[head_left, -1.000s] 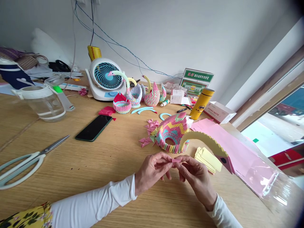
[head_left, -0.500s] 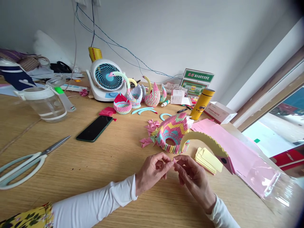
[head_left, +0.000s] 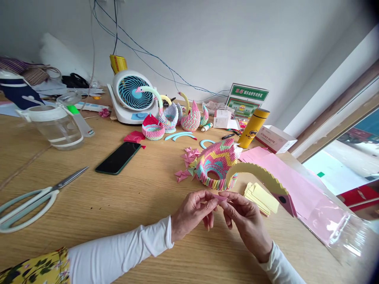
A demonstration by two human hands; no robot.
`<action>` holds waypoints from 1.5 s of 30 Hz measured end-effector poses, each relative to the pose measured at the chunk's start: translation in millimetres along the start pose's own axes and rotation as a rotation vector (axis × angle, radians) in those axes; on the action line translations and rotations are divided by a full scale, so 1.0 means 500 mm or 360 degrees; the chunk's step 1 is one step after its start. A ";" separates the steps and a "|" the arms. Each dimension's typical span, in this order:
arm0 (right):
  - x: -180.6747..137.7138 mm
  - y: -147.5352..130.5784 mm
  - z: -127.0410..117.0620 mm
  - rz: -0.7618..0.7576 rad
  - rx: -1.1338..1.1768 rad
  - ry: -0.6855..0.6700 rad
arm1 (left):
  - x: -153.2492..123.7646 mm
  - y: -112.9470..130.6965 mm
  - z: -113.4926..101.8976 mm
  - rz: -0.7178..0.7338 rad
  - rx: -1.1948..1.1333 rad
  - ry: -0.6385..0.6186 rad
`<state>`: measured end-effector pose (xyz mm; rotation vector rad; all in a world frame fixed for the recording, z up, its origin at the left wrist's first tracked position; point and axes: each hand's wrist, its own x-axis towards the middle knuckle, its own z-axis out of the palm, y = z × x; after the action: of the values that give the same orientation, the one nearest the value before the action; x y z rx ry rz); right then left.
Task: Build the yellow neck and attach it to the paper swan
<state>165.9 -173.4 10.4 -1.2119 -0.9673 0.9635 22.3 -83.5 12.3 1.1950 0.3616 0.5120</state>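
Between my fingertips is a small folded piece of pink paper (head_left: 219, 198). My left hand (head_left: 194, 213) pinches its left end, and my right hand (head_left: 244, 217) pinches its right end. Just beyond them lies a paper swan (head_left: 217, 163) built from many folded pieces in pink, yellow and blue. Its long yellow neck (head_left: 257, 170) bends to the right, ending in a pink-beaked head. Left of the swan are several folded pink triangles (head_left: 189, 157). A stack of yellow paper slips (head_left: 260, 199) rests beside my right hand.
Scissors (head_left: 44, 197), a phone (head_left: 118, 158) and a lidded water jug (head_left: 59, 128) occupy the left side. Behind stand a fan (head_left: 133, 96) and smaller paper swans (head_left: 191, 116). Pink sheets (head_left: 296, 189), a yellow bottle (head_left: 253, 128) and a sticky-note box (head_left: 275, 139) are at right.
The pink paper now shows as a wider, longer strip between my fingertips; before, only a small tip was visible. Both hands have shifted slightly, still pinching.
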 end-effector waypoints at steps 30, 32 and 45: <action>-0.008 -0.028 0.031 0.0472 0.0643 0.0279 | 0.003 0.015 -0.027 0.1140 0.1520 0.0156; -0.009 -0.029 0.033 0.0495 0.0663 0.0292 | 0.004 0.017 -0.031 0.1251 0.1697 0.0161; -0.010 -0.027 0.034 0.0566 0.0686 0.0291 | 0.005 0.024 -0.038 0.1367 0.2296 0.0079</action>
<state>149.4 -174.4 25.2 -1.0945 -0.3739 1.2408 12.3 -63.9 17.5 2.7835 0.2096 1.0831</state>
